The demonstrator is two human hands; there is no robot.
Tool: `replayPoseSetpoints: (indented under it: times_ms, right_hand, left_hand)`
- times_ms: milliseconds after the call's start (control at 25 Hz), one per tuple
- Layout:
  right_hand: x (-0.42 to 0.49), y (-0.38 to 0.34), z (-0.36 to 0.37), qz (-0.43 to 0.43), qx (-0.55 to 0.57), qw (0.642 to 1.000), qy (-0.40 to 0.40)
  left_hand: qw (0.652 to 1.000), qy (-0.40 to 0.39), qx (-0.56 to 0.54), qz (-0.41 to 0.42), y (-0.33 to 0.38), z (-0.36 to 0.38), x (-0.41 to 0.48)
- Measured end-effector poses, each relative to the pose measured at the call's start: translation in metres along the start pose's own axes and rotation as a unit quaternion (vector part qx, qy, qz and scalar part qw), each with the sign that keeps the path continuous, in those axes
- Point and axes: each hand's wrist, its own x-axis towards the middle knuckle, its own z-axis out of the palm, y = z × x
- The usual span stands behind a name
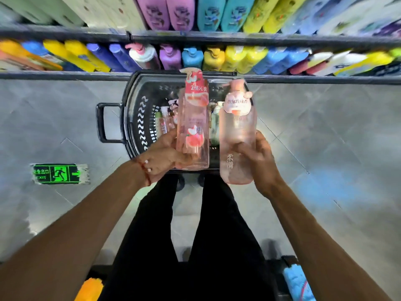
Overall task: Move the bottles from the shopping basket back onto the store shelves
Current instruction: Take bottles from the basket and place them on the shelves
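A black shopping basket (132, 118) sits on the floor in front of the shelves. My left hand (161, 158) grips a clear pink pump bottle with peach pictures (193, 118) near its base, held upright above the basket. My right hand (259, 158) holds a frosted pink pump bottle (237, 129) round its lower half, just right of the first. Several smaller bottles (166, 120) lie inside the basket behind the two raised ones. The store shelves (195, 38) run across the top, packed with coloured bottles.
Grey tiled floor lies on both sides of the basket, with a green exit sign sticker (59, 173) at the left. My legs in black trousers stand just behind the basket. An orange item (91, 288) and a blue item (298, 283) show at the bottom edge.
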Motion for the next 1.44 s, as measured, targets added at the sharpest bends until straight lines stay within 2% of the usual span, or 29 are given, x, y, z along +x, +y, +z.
replayPoseSetpoints:
  times_ms: [160, 440, 680, 840, 960, 1120, 1440]
  right_hand:
    - [-0.054, -0.034, -0.019, -0.029, 0.013, 0.999, -0.012]
    - [-0.144, -0.047, -0.044, -0.071, 0.052, 0.996, -0.017]
    - [-0.219, -0.038, -0.057, -0.107, 0.096, 0.989, 0.031]
    - [-0.264, -0.026, -0.062, -0.132, 0.117, 0.982, 0.070]
    - [-0.287, -0.020, -0.065, -0.142, 0.133, 0.977, 0.090]
    - [-0.314, -0.024, -0.083, -0.183, 0.133, 0.970, 0.090]
    - [-0.327, -0.069, -0.180, -0.285, 0.097, 0.951, 0.063]
  left_hand:
    - [0.999, -0.003, 0.012, 0.038, 0.008, 0.031, -0.050]
    - [0.992, -0.020, -0.075, 0.102, -0.005, 0.094, -0.124]
    - [0.984, 0.001, -0.030, 0.177, -0.016, 0.123, -0.173]
    - [0.973, 0.027, 0.086, 0.212, -0.021, 0.139, -0.203]
    - [0.958, 0.035, 0.130, 0.254, -0.021, 0.159, -0.220]
    - [0.940, 0.011, 0.137, 0.313, -0.019, 0.196, -0.240]
    - [0.929, 0.000, 0.120, 0.351, 0.004, 0.300, -0.238]
